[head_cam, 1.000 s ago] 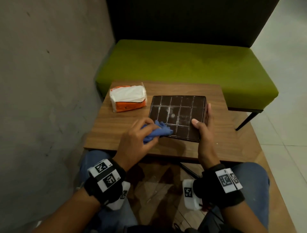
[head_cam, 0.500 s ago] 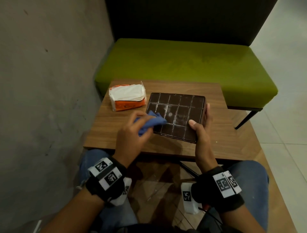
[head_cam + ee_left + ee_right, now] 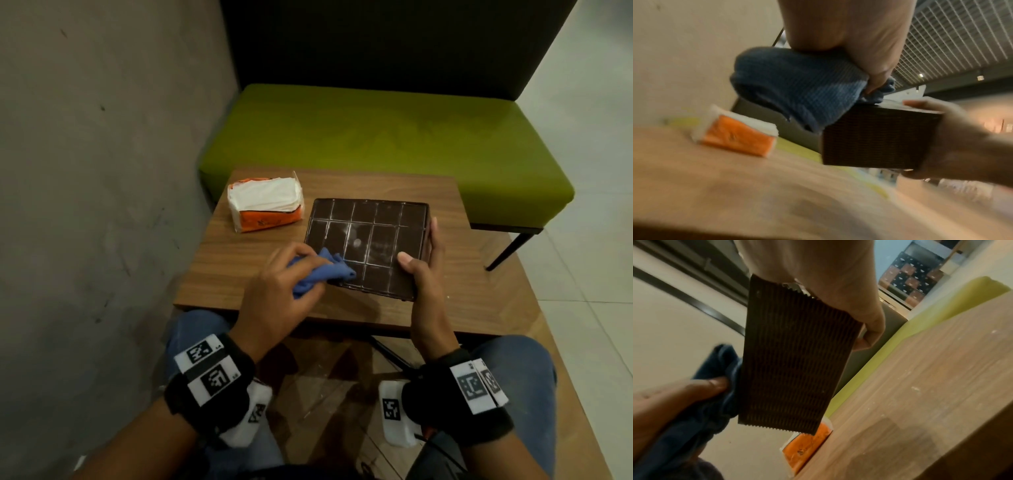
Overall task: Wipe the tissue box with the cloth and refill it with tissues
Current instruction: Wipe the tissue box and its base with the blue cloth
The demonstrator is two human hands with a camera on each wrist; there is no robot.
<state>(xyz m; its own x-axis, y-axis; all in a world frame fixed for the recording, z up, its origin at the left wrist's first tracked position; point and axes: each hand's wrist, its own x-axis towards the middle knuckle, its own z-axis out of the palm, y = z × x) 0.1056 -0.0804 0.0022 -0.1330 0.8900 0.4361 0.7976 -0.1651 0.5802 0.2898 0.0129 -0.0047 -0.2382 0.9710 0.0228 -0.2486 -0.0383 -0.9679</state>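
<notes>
A dark brown tissue box (image 3: 370,240) with a pale grid on its upward face is tilted above the wooden table (image 3: 239,274). My right hand (image 3: 423,270) grips its right end, thumb on the gridded face, fingers behind. The box's ribbed side (image 3: 793,356) shows in the right wrist view, and its end (image 3: 875,138) in the left wrist view. My left hand (image 3: 284,291) holds a bunched blue cloth (image 3: 322,274) against the box's near left corner; the cloth (image 3: 797,89) fills the left wrist view. An orange pack of white tissues (image 3: 265,204) lies at the table's far left.
A green bench seat (image 3: 394,137) with a dark backrest stands beyond the table. A grey wall (image 3: 85,171) runs along the left. My knees in jeans (image 3: 513,359) sit under the table's near edge. Bare wood lies to the right of the box.
The left hand carried the cloth up along the box's left part and is now back at the near left corner. The right hand keeps its grip on the box.
</notes>
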